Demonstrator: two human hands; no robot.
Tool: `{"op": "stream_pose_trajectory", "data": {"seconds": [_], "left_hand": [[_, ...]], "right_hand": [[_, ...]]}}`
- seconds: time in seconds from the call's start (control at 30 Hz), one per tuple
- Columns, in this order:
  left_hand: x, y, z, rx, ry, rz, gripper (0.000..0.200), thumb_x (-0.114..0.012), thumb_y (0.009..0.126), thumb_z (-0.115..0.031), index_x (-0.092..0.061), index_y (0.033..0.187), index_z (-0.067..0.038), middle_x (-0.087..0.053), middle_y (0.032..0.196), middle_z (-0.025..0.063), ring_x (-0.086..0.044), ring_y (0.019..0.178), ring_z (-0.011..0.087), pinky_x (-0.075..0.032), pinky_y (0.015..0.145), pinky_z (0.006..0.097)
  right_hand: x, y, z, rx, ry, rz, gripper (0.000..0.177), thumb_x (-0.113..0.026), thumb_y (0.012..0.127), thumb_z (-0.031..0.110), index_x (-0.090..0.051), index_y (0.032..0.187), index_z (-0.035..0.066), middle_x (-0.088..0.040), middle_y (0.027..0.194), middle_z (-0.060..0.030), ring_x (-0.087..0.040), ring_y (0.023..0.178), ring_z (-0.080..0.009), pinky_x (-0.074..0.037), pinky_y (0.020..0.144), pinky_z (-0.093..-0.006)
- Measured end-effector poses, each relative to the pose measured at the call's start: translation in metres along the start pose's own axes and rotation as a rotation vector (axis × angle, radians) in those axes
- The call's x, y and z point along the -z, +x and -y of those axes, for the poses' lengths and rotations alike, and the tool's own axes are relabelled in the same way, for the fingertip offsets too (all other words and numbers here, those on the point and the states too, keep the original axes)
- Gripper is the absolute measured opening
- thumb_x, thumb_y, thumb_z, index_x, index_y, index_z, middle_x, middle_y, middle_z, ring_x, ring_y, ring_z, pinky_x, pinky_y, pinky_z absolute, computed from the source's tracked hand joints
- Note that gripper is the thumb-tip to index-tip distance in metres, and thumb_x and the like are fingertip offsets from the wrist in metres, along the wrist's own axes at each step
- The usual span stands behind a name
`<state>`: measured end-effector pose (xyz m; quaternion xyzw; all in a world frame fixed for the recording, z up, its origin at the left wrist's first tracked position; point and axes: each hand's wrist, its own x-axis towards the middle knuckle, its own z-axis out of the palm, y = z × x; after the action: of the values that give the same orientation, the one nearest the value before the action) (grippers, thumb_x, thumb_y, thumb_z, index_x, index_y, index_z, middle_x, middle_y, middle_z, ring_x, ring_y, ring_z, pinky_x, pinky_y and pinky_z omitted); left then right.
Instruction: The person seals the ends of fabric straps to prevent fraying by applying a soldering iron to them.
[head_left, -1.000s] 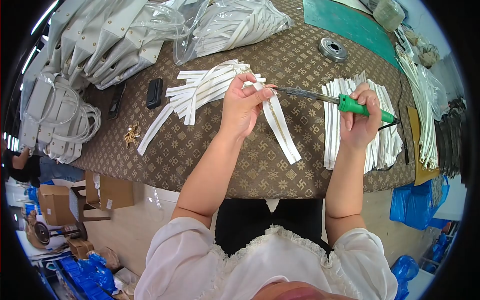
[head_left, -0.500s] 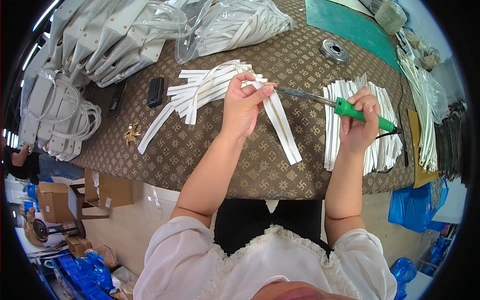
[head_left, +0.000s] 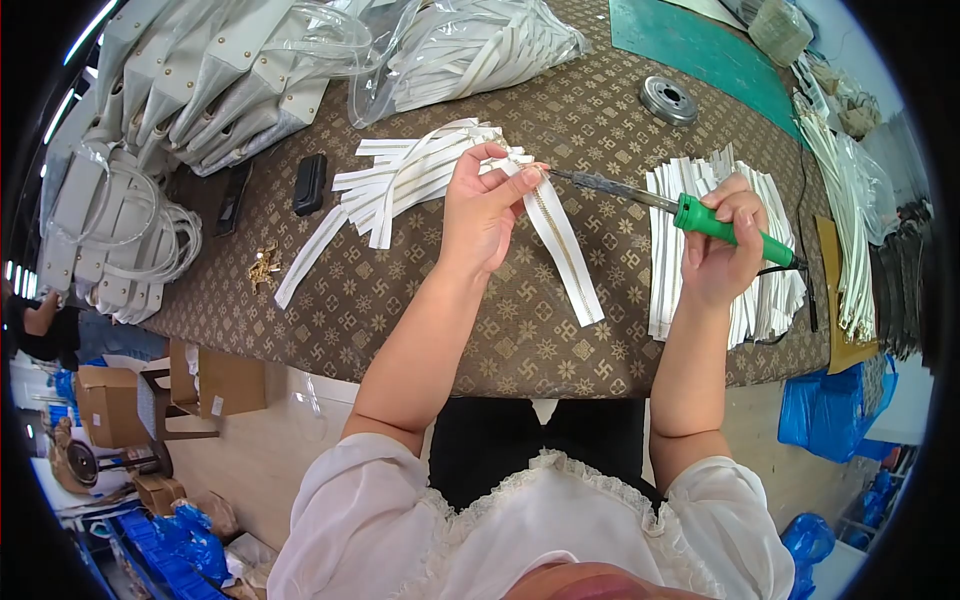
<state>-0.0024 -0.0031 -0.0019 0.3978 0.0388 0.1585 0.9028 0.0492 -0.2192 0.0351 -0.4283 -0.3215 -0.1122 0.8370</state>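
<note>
Gripping a soldering iron [head_left: 700,215], tip pointing left at the zipper [head_left: 560,245] pinched by the other of the hands.

This is a small bag-making workshop. Stacks of white zippers [head_left: 405,175], plastic-wrapped bag parts [head_left: 200,90] and a green mat [head_left: 690,45] crowd a cloth-covered table [head_left: 420,320]. A soldering iron [head_left: 725,225] is in hand, and boxes [head_left: 110,405] sit on the floor.

Zipper [head_left: 565,265] top behind left hand [head_left: 480,215]; soldering iron [head_left: 625,190] handle partly inside right hand [head_left: 722,255].
</note>
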Motion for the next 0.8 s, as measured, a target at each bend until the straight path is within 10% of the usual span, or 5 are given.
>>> {"op": "stream_pose_trajectory", "data": {"seconds": [0.8], "left_hand": [[0.0009, 0.0028, -0.0032, -0.094, 0.066, -0.076, 0.035, -0.065, 0.077, 0.004, -0.042, 0.099, -0.008, -0.065, 0.089, 0.0157, -0.063, 0.081, 0.0169, -0.048, 0.069, 0.0261]], "right_hand": [[0.0011, 0.0004, -0.0010, -0.027, -0.045, 0.005, 0.025, -0.048, 0.085, 0.020, -0.047, 0.070, 0.000, -0.050, 0.077, -0.0119, -0.031, 0.036, -0.0071, -0.026, 0.030, -0.0179]]}}
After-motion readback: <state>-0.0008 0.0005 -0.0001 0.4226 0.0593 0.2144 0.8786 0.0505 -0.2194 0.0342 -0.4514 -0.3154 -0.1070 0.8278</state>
